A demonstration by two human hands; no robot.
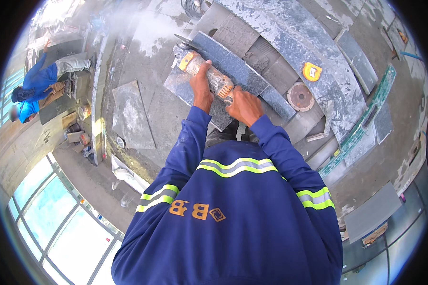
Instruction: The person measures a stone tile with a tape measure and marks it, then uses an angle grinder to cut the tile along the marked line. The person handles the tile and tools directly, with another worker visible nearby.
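An angle grinder (217, 81) with an orange and grey, dust-caked body lies across my two hands. My left hand (202, 88) is wrapped round its front part, close behind the gear head. Farther back, my right hand (245, 106) grips the rear end. The thin cutting disc (189, 42) points away from me, over the far left end of a grey speckled stone slab (266, 90). Whether the disc touches the stone is hard to make out. Pale dust (145, 26) streams off to the far left.
A yellow tape measure (312, 71) rests on a long grey slab (290, 35). Near it lie a round disc (300, 97) and a long green straightedge (361, 121). Left of me is a loose slab (132, 116). A person in blue (35, 83) is at the far left.
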